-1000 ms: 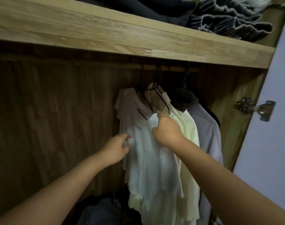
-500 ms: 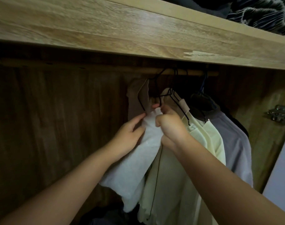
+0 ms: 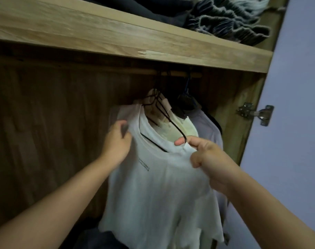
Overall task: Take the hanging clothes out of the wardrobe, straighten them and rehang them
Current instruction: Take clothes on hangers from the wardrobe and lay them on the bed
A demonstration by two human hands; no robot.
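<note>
White t-shirt hanging spread open on black hanger at rail, no longer bunched as half second ago. Left hand gripping left shoulder; right hand pinching collar, now farther apart. Cream shirt hanging just behind.

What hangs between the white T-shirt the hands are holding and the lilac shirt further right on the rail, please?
In the head view, a pale yellow garment hangs between the white T-shirt and the lilac shirt.

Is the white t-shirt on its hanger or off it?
On. The black hanger runs through the white t-shirt neckline, both hands holding its shoulders.
</note>
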